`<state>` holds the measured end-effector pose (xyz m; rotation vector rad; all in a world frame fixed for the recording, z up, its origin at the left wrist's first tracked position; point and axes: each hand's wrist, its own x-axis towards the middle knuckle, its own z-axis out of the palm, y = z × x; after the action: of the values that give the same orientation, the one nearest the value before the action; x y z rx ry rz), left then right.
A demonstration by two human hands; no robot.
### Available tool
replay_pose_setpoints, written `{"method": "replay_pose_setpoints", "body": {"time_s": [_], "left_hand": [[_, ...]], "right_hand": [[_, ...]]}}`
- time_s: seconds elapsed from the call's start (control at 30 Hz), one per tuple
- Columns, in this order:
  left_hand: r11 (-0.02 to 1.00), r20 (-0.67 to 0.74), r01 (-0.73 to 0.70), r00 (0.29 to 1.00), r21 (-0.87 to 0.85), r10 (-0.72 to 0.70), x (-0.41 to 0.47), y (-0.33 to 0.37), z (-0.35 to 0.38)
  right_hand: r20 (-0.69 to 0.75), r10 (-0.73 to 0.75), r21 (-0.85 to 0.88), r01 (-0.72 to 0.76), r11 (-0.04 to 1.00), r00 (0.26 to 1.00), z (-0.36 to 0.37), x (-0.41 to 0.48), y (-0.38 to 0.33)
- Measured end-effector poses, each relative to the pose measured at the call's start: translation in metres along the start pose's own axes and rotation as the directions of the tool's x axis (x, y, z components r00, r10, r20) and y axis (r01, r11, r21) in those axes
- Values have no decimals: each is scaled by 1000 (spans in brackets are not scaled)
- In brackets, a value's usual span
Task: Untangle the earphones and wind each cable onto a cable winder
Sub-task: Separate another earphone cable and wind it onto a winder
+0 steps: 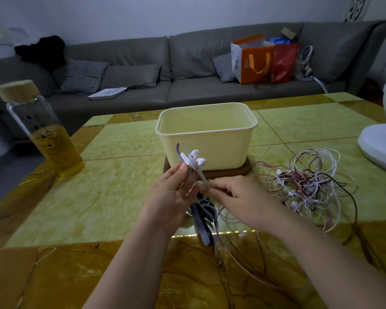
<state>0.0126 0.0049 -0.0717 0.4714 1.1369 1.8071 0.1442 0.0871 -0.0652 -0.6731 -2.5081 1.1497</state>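
Green marble table, glass bottle, brown board under tub, tangled earphones, winders, fan base

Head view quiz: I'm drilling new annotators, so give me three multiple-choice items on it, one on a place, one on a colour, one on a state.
1. Where does the cable tangle lie?
A. On the table, right of the tub
B. Inside the tub
C. On the sofa

2. What colour are the earbuds on the winder that the left hand holds?
A. Black
B. Red
C. White

3. How is the bottle?
A. Lying on its side
B. Upright, lid on, partly filled
C. Upright, lid off, empty

Key:
1 A, since the cable tangle spreads over the table beside the tub.
2 C, since two white earbuds stick out above the fingers.
3 B, since the wooden lid sits on top and yellow liquid fills the lower part.
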Motion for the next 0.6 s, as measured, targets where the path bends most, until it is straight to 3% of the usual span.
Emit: {"method": "replay_pose_setpoints", "body": {"time_s": [0.2,0.27,0.43,0.6], "left_hand": [[1000,-52,-3,999,11,4,3,-6,-1],[991,-39,-32,999,131,37,3,-9,-2],[787,60,-136,990,602,125,1,-14,-2],[694,162,-174,983,698,84,-5,-10,1]], "right_hand": [[-2,-97,-267,93,959,995,-10,-5,-4],[-17,-122,-302,111,947,992,-15,-6,-7],[-138,-122,-221,90,971,983,-32,-10,-10],[-309,-99,-133,60,989,946,-50,-11,-1]]}}
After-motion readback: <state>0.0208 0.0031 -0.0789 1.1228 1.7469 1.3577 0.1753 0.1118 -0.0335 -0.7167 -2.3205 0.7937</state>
